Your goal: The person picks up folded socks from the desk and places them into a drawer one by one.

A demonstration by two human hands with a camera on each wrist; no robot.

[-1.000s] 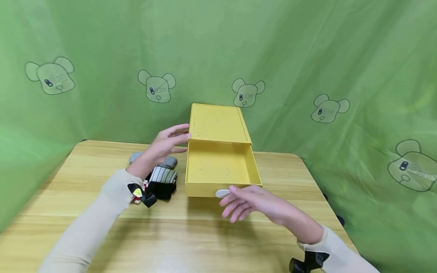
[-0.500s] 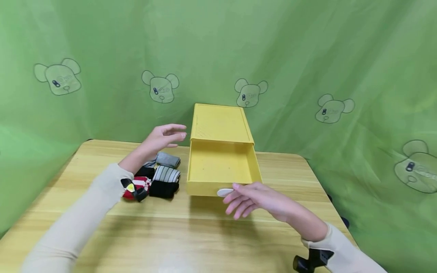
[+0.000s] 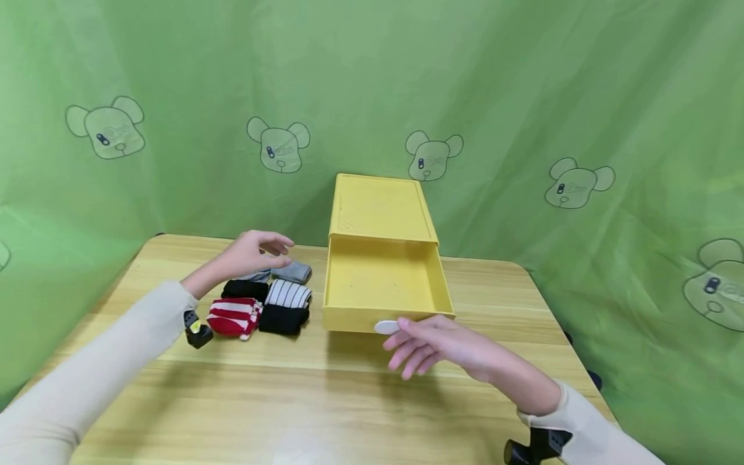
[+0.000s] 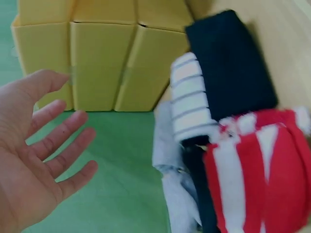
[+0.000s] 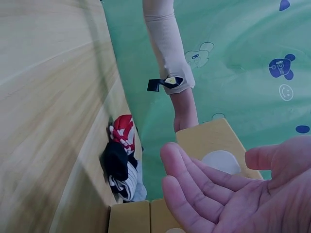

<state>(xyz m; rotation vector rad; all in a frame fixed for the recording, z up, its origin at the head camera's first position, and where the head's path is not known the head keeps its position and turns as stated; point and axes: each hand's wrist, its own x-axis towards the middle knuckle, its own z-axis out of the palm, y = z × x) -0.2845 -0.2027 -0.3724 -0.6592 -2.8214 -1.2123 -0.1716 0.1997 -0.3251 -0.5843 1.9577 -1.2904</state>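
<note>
A yellow drawer box (image 3: pixel 383 206) stands toward the back of the table, its top drawer (image 3: pixel 380 278) pulled out and bare inside. My right hand (image 3: pixel 447 345) is at the drawer front beside the round white handle (image 3: pixel 386 327), thumb overlapping the handle's edge, fingers loosely extended below. To the left, folded socks lie in a cluster: red-and-white striped ones (image 3: pixel 234 316), a black pair (image 3: pixel 283 319), white ones with dark stripes (image 3: pixel 289 293) and grey ones (image 3: pixel 293 272). Over the far socks hovers my left hand (image 3: pixel 250 252), empty, its fingers relaxed and spread in the left wrist view.
The wooden table (image 3: pixel 250 400) extends in front of the box and along its right side. A green curtain (image 3: pixel 360 84) with printed bear heads hangs close behind. In the left wrist view, more closed drawers (image 4: pixel 104 68) show in the same box.
My left hand has left the box's left side and moved left and down over the socks, uncovering more of them. My right hand stays at the handle, and the drawer has not moved.
</note>
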